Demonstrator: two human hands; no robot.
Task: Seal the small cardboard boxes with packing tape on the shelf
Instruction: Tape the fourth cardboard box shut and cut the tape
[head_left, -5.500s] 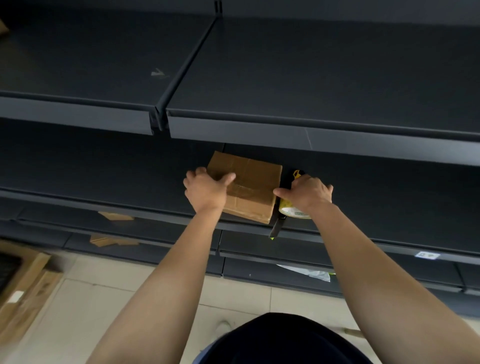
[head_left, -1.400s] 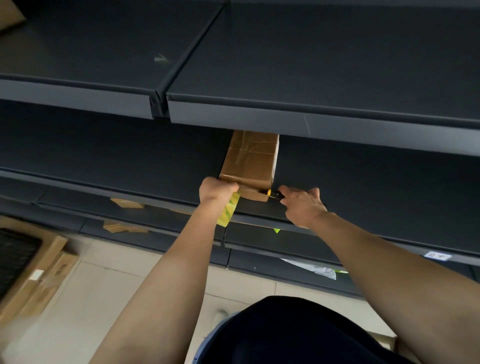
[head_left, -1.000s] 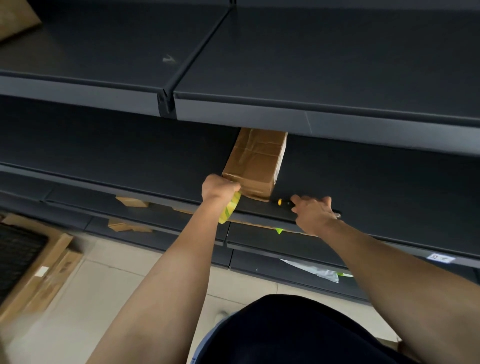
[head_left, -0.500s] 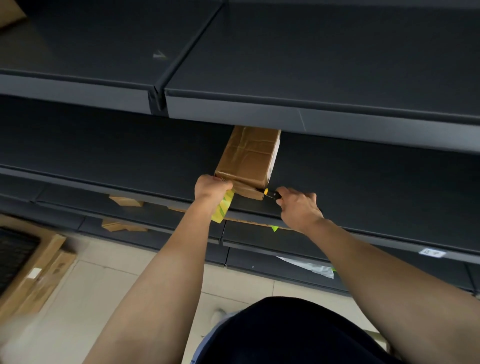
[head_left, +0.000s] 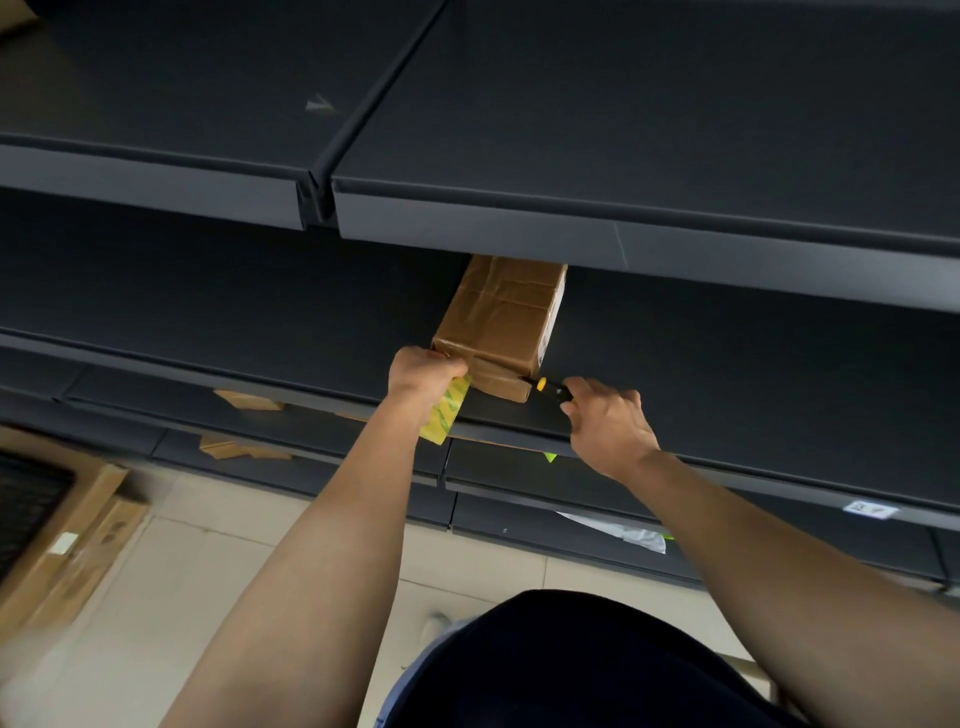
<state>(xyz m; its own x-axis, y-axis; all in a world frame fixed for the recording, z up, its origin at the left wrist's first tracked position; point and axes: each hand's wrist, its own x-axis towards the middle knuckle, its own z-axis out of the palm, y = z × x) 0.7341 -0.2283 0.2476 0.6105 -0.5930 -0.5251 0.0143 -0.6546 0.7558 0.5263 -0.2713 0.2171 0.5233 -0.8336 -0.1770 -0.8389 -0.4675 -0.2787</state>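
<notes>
A small brown cardboard box (head_left: 501, 322), wrapped in shiny tape, stands on the dark middle shelf (head_left: 208, 312), its far end hidden under the shelf above. My left hand (head_left: 423, 376) grips a yellow-green roll of packing tape (head_left: 441, 413) at the box's near left corner. My right hand (head_left: 608, 415) holds a utility knife with a yellow and black handle (head_left: 550, 387), its tip at the box's near right corner.
The upper shelf (head_left: 571, 228) overhangs the box closely. Cardboard scraps (head_left: 244, 400) lie on lower shelves to the left, and a white plastic bag (head_left: 623, 532) lower right. Flat cardboard boxes (head_left: 67, 540) lean on the tiled floor at left.
The box was turned from lying broadside to end-on. My left hand took the tape roll to its left corner. My right hand picked up the knife and brought its tip back to the right corner.
</notes>
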